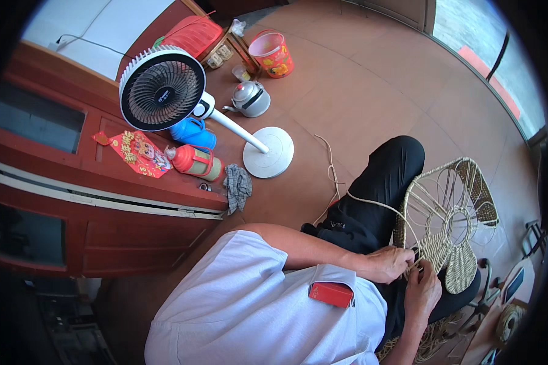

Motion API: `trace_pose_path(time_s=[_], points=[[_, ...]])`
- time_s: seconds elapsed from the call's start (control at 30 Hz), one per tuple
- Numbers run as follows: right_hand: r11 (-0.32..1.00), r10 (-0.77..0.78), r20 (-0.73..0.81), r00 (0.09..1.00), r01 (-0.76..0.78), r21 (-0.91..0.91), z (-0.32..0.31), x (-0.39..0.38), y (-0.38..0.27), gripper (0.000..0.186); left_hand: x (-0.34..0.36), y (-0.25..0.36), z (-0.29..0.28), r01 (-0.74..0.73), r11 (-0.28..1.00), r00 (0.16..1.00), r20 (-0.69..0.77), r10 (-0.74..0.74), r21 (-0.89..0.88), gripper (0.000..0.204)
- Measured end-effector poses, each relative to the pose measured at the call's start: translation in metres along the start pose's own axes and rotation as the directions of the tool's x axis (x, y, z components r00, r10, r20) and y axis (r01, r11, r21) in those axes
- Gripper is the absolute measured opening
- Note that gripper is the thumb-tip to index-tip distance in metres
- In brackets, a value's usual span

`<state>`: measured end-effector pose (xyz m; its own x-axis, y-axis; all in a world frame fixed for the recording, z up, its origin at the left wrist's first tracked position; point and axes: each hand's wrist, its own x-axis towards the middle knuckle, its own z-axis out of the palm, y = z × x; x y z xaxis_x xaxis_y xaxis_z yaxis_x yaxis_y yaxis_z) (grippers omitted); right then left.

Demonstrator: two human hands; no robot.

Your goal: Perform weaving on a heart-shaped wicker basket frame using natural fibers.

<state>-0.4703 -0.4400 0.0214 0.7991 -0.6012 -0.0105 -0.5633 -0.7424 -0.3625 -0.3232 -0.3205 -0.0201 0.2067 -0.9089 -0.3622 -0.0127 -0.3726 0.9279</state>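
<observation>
On my lap rests a half-woven wire frame (433, 207), with a ring at its centre and straw-coloured cord filling some petal-shaped sections. My left hand (391, 264) is at its near rim, fingers pinched. Beside it my right hand (423, 289) has thumb and fingers closed at the same spot, close to a woven petal. What lies between the fingertips is small and partly hidden; it looks like the straw cord (374, 202). This cord runs from the frame over my dark-trousered thigh and trails down to the tiled floor.
A white standing fan (268, 152) stands ahead to the left, near a kettle (251, 100), a red bucket (272, 55), a red thermos (196, 161) and a grey cloth (237, 187). Red cabinets (122, 228) line the left. At lower right lie a cord coil (509, 322) and loose strands.
</observation>
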Motion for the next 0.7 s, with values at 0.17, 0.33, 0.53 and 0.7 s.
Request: trace_pose_path(time_s=[0.17,0.33,0.53,0.7], points=[[0.966,0.217,0.058,0.974,-0.223,0.13,-0.001,0.011,-0.008,0.014,0.001,0.0,-0.003,-0.203,0.959,0.97,-0.095,0.225,0.198,0.023],[0.84,0.358,0.078,0.93,-0.358,0.407,0.005,-0.006,-0.004,0.021,-0.006,0.005,-0.017,-0.259,0.826,0.963,0.064,0.264,0.5,0.028],[0.689,0.301,-0.076,0.951,-0.162,0.706,0.03,-0.013,0.011,0.02,0.002,0.025,-0.027,-0.33,0.785,0.942,0.129,0.31,0.524,0.023],[0.689,0.187,-0.036,0.982,-0.105,0.717,0.038,-0.027,0.019,0.027,0.01,0.023,-0.036,-0.389,0.653,0.921,0.247,0.302,0.65,0.023]])
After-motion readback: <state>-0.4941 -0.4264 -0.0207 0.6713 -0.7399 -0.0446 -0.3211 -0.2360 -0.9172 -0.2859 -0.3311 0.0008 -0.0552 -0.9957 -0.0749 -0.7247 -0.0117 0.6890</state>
